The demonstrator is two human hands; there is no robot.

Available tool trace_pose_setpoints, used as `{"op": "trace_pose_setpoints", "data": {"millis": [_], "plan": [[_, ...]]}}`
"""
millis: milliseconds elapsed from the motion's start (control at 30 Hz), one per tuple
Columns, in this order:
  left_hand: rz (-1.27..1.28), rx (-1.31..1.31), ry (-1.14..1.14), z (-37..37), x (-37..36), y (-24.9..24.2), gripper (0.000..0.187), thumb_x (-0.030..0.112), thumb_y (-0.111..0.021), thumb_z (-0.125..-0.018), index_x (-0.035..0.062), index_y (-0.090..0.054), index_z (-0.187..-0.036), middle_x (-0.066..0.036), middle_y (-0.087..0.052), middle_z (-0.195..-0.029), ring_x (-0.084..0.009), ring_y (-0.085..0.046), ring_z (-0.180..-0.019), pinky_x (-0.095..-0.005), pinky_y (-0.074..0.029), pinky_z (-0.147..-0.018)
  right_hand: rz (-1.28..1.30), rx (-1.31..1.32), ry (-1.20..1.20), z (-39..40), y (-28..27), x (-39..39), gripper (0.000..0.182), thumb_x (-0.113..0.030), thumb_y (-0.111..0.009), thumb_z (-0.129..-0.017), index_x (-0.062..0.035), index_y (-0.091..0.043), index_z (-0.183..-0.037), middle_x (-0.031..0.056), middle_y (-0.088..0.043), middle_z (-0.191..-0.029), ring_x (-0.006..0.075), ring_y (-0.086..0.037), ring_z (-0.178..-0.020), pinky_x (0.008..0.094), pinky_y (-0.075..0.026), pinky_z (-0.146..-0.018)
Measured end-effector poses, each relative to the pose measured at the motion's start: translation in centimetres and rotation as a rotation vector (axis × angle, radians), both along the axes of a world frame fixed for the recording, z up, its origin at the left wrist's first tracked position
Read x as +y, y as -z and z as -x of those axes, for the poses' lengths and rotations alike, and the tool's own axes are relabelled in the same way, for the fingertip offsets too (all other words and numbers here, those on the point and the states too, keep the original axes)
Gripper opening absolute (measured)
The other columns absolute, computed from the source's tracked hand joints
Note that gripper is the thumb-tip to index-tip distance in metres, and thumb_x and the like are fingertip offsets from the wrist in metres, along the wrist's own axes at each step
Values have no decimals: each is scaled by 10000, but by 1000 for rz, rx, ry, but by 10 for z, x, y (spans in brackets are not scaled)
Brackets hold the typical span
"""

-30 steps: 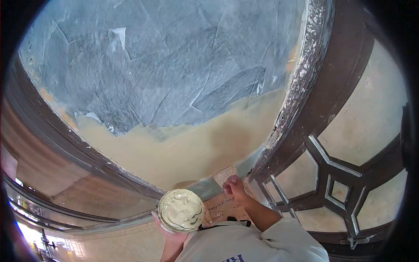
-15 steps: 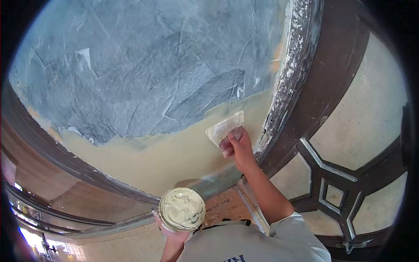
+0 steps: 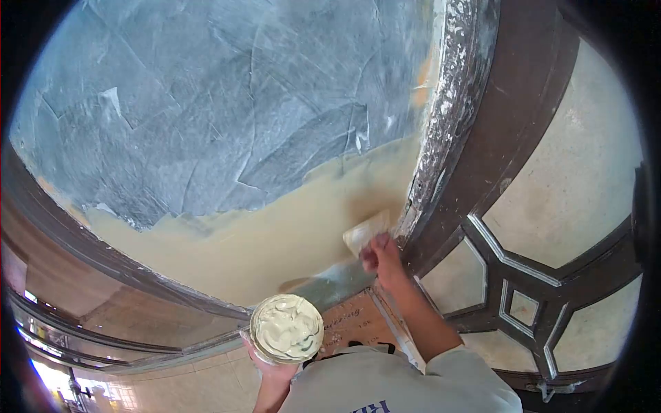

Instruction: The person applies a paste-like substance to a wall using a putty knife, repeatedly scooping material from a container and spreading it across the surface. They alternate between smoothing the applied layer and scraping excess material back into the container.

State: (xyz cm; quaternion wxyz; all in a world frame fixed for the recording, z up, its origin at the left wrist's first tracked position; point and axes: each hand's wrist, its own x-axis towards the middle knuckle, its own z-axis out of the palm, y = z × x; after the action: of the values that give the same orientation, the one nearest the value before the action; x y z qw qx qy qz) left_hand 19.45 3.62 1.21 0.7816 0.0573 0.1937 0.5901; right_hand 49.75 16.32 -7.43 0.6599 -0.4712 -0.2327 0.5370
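In my left hand (image 3: 277, 370) is a round tub of cream-coloured putty (image 3: 287, 329), held up in front of my shirt with its top uncovered. My right hand (image 3: 383, 259) grips a flat putty scraper (image 3: 366, 234), its pale blade smeared with putty and slightly blurred by motion. The scraper is at the lower right of the wall panel (image 3: 206, 110), close to the frame edge. A smooth beige coat (image 3: 227, 255) covers the lower band of the panel, while the upper part is blue-grey with scrape marks.
A worn, white-flecked frame strip (image 3: 447, 110) borders the panel on the right. Beyond it stands dark woodwork with pale panes (image 3: 564, 186). A brown cardboard piece (image 3: 354, 320) with handwriting lies below the panel. Brown curved woodwork (image 3: 124, 282) runs along the left.
My right hand has moved the scraper down and slightly right, toward the lower corner. The view has shifted slightly. My left hand still holds the tub in about the same place.
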Motion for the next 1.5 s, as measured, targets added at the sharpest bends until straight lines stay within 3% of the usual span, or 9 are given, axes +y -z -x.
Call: {"op": "trace_pose_setpoints", "data": {"millis": [133,267,400,467,600,700,967,1100,1500], "plan": [[-16,-5,9,-4,0,2,829,739,-208,-913,165,-322,-1501,-102,-283,-1564,-361,-296,-1412,-554,-256,-1144,-164,-129,35,-18,-117,30,221,-294,-547,-996,-121,-481,-1117,41,-620,-844,130,-608,-652,280,-462,-447],[9,38,26,-6,-4,-4,876,775,-277,-875,157,-336,-1493,-101,-333,-1537,-356,-338,-1389,-559,-287,-1132,-192,-104,-75,-36,-140,38,227,-312,-541,-998,-121,-487,-1107,40,-616,-846,133,-604,-639,276,-468,-459],[110,-358,-40,-5,-8,-8,858,774,-261,-884,180,-322,-1500,-108,-290,-1558,-362,-303,-1408,-569,-260,-1142,-105,-118,63,-45,-47,44,230,-351,-546,-994,-138,-487,-1061,42,-609,-796,141,-566,-569,276,-449,-470],[-32,14,31,-2,-10,0,862,774,-276,-881,177,-320,-1501,-108,-298,-1554,-361,-309,-1406,-569,-253,-1146,-23,-41,38,-53,36,37,221,-358,-551,-991,-150,-484,-1026,37,-602,-778,146,-555,-561,280,-418,-452],[-87,113,43,-3,-8,3,845,761,-273,-891,177,-325,-1498,-106,-309,-1550,-357,-319,-1401,-556,-254,-1149,161,109,-153,-63,157,12,229,-363,-566,-983,-153,-475,-993,42,-594,-748,151,-528,-524,291,-373,-415],[34,-78,7,-6,-8,-5,855,772,-252,-884,189,-314,-1506,-96,-282,-1564,-356,-294,-1414,-567,-242,-1149,347,55,9,-48,127,-3,205,-338,-546,-994,-148,-471,-977,52,-591,-744,154,-508,-497,297,-359,-396],[86,-129,64,-11,-2,-5,873,791,-280,-864,215,-288,-1520,-95,-254,-1579,-366,-270,-1428,-597,-238,-1141,-185,-18,17,-62,-112,34,201,-256,-558,-996,-121,-475,-1120,42,-625,-859,128,-614,-652,257,-412,-433],[73,-69,39,-14,-4,-9,874,790,-279,-865,207,-300,-1515,-97,-276,-1569,-371,-281,-1420,-598,-248,-1137,-284,-31,-68,-46,-129,39,250,-242,-558,-997,-97,-461,-1176,41,-610,-927,130,-635,-727,262,-459,-453],[-16,87,42,-7,-2,10,859,769,-280,-877,180,-330,-1500,-100,-296,-1559,-370,-298,-1411,-579,-251,-1143,196,-5,-41,-3,140,-10,158,-230,-584,-985,-132,-490,-1064,37,-609,-804,138,-556,-566,292,-407,-416]]}}
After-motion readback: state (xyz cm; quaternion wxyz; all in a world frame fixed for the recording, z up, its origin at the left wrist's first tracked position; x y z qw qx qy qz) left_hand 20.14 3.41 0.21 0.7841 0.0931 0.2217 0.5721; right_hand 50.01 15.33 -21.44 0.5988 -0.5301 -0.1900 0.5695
